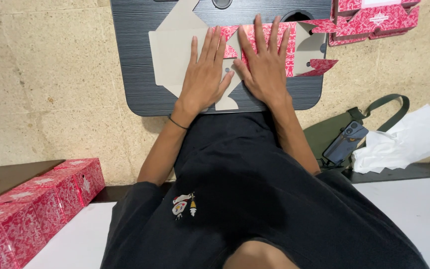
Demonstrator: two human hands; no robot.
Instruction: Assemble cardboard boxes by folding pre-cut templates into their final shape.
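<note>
A flat, unfolded cardboard box blank [175, 55], grey on its inner face and red-patterned on the outer, lies spread across a small dark desk [130, 60] in front of the seated person. Both hands rest palm down on it, fingers straight and spread, gripping nothing. The left hand [204, 74] presses on the grey panel near the middle of the blank, and the right hand [266, 69] lies just beside it on the red-patterned section, the two thumbs nearly touching. Grey flaps reach out to the left of the left hand, while red flaps stick out to the right past the right hand. At the upper right, more red box pieces [374, 20] lie by the desk's corner. On the floor to the right sit a green bag [324, 134], a phone [345, 142] and crumpled white paper [404, 139]. A row of finished red boxes [36, 204] stands at the lower left.
</note>
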